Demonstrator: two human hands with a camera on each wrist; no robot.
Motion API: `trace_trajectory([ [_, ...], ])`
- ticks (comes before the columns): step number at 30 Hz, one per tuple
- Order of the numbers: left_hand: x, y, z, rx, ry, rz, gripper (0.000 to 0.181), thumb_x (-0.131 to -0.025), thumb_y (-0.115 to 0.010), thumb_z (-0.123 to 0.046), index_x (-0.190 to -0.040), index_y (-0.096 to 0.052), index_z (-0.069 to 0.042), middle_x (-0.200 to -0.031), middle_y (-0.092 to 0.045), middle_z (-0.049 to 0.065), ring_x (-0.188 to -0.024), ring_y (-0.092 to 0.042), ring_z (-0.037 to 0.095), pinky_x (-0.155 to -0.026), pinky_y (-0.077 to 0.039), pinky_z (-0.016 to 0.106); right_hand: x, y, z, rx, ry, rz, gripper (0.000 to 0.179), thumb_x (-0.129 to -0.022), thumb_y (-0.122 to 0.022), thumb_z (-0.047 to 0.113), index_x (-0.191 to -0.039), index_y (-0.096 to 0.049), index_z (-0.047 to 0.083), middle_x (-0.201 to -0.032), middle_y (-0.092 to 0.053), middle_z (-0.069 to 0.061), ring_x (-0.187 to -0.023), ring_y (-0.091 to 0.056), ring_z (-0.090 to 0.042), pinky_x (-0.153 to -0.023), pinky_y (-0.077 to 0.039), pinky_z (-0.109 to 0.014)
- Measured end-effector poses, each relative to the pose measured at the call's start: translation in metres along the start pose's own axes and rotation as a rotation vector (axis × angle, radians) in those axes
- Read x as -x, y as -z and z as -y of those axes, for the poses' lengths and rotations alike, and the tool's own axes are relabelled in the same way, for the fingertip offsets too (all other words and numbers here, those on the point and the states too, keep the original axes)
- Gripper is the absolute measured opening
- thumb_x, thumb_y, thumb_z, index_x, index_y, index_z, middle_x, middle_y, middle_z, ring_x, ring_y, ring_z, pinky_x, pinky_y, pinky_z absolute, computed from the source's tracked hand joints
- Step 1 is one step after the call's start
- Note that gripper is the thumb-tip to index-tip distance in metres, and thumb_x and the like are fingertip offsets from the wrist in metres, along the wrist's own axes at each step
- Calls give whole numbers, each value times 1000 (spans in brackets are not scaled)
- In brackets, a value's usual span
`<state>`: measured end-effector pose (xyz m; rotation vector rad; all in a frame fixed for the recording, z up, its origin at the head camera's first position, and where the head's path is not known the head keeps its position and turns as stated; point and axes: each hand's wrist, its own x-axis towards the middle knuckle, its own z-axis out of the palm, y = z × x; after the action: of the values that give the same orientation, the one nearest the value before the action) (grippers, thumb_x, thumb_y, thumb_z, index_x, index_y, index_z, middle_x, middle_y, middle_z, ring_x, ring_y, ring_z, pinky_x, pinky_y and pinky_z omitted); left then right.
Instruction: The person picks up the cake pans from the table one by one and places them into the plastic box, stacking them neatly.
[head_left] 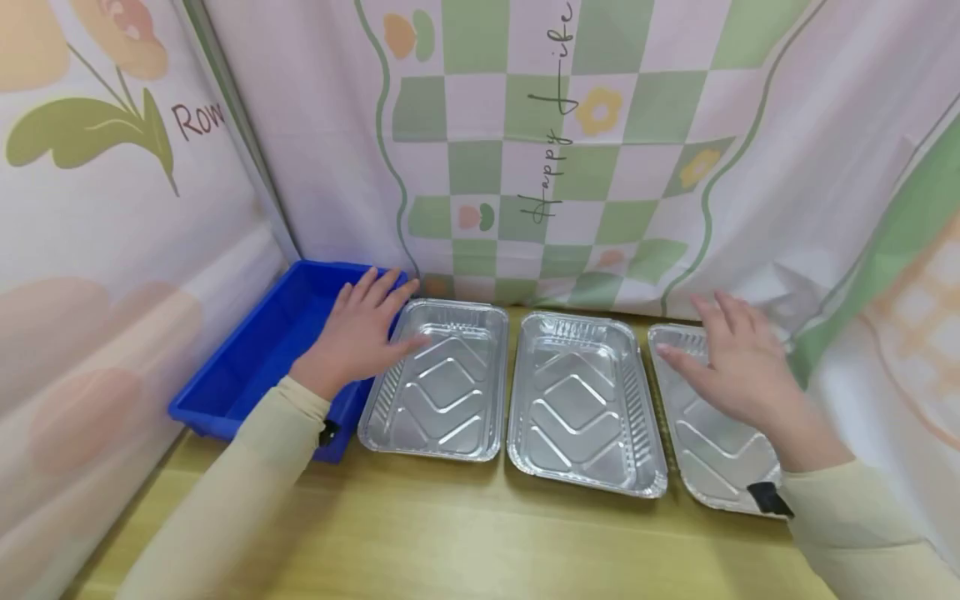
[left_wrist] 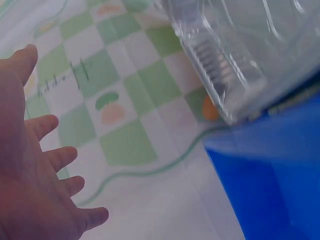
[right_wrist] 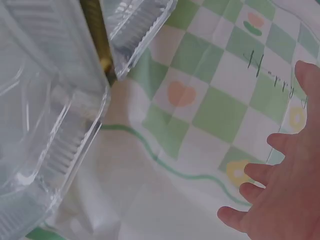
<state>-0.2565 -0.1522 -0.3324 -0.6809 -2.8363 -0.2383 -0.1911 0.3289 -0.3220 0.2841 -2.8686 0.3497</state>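
My left hand is held with fingers spread over the right edge of a blue plastic tray and the left side of a foil tray. Nothing is in its grasp. In the left wrist view the left hand shows extended fingers, apart from any object. My right hand hovers over another foil tray, partly hiding it. The right hand also has spread fingers and holds nothing. Between the hands lies a middle foil tray. The visible insides of the trays hold nothing.
The trays stand side by side on a wooden table. A checkered, printed curtain hangs right behind them. Another printed cloth borders the left side, and more fabric hangs at the right.
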Motion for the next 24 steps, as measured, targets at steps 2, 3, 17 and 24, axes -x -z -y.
trace_trajectory([
  [2, 4, 6, 7, 4, 24, 2, 88, -88, -48, -73, -157, -25, -23, -161, -17, 10, -148, -3, 36, -114, -9, 64, 3, 3, -8, 3, -11, -4, 89, -97, -50, 56, -157, -9, 6, -157, -2, -31, -138, -3, -59, -101, -4, -79],
  [3, 6, 8, 11, 8, 36, 5, 88, -88, -48, -73, -157, -25, -23, -161, -17, 10, -148, -3, 36, -114, -8, 64, 5, 5, -11, 3, -16, -3, 89, -97, -50, 56, -157, -9, 5, -157, -2, -32, -138, -3, -59, -102, -3, -78],
  [17, 26, 14, 38, 20, 99, 33, 88, -90, -41, -74, -156, -25, -19, -161, -16, 13, -147, -4, 38, -112, -9, 67, 18, 4, -45, -61, -24, -23, 85, -99, -53, 45, -155, -9, -2, -155, -7, -35, -140, 0, -57, -111, 10, -64],
  [24, 37, 13, 58, 67, 137, 33, 88, -91, -44, -72, -157, -24, -18, -162, -14, 15, -147, -3, 40, -111, -9, 69, 22, 4, -58, -58, 7, -59, 78, -100, -54, 40, -153, -17, -3, -154, -15, -34, -139, -6, -56, -113, 8, -62],
])
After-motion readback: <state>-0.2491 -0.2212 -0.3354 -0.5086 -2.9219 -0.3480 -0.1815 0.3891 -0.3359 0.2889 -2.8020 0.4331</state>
